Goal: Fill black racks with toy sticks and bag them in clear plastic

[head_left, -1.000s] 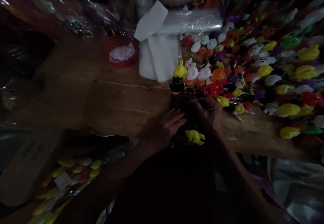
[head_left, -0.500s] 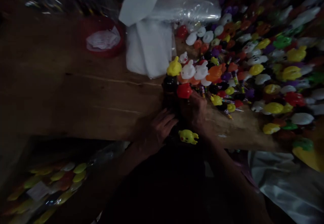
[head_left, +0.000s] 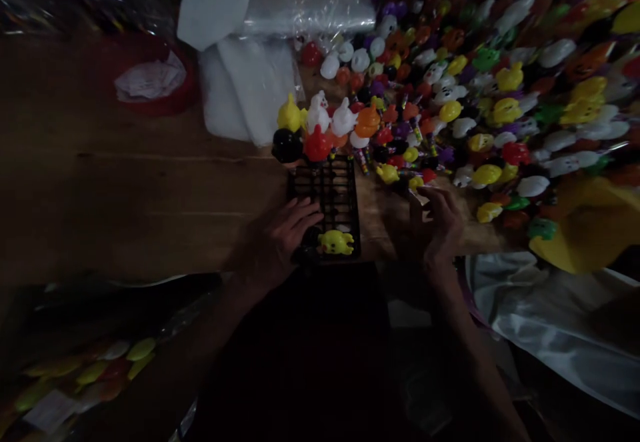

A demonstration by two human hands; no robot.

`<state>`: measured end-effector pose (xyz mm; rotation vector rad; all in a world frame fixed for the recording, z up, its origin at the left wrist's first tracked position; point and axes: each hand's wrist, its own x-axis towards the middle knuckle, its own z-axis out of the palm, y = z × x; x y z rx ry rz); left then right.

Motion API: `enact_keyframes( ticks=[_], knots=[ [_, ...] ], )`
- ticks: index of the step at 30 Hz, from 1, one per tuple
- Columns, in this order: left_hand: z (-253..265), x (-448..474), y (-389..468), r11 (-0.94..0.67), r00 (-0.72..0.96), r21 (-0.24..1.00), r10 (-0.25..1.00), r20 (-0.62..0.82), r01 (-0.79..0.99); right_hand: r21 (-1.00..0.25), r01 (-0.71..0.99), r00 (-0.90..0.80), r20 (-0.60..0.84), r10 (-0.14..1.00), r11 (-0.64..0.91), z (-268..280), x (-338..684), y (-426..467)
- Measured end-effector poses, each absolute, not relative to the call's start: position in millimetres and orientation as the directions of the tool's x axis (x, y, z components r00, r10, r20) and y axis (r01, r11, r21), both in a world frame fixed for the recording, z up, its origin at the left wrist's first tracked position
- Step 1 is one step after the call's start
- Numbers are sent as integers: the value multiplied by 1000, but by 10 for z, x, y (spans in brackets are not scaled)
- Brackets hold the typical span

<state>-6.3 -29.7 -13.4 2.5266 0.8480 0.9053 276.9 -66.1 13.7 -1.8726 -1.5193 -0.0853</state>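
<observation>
A black plastic grid rack [head_left: 341, 199] sits on the wooden table in front of me. My left hand [head_left: 293, 229] lies over the rack's left side with fingers stretched out. Near its fingertips is a yellow animal-shaped topper [head_left: 337, 242] at the rack's front end. At the far end stand a red topper [head_left: 318, 144], a black round topper [head_left: 289, 145], a yellow topper [head_left: 290, 115] and white ones. My right hand [head_left: 440, 219] is at the near edge of the toy pile, fingers bent and apart, close to a small yellow topper [head_left: 416, 183]. Darkness blurs its fingertips.
A large pile of colourful toppers [head_left: 485, 109] on patterned sticks spreads over the right side. Clear plastic bags [head_left: 250, 95] and a plastic roll [head_left: 310, 9] lie behind the rack. A red bowl [head_left: 187, 92] stands left; a yellow container [head_left: 590, 229] stands at right.
My right hand has let go of the red topper at the rack and moved right to the pile. The view has shifted, and more of the rack shows.
</observation>
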Motion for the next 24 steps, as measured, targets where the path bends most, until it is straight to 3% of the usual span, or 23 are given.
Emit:
enact_keyframes(
  ticks=[2,6,10,18,24],
  knots=[
    [-151,-65,-299,-770,621,474,630,466,426,-374,920,277,408,870,-117,81,2958,-725],
    [-138,-89,-304,-773,622,478,626,470,418,-282,959,123,357,926,-18,96,2998,-617],
    [-118,-105,-319,-755,603,494,648,466,430,-451,891,105,314,944,50,279,2913,-559],
    [-98,-98,-325,-735,618,510,666,418,447,-779,627,250,224,942,19,147,2482,-370],
    [-97,-80,-307,-730,588,525,674,448,437,-908,417,363,203,909,36,81,2020,-107]
  ],
)
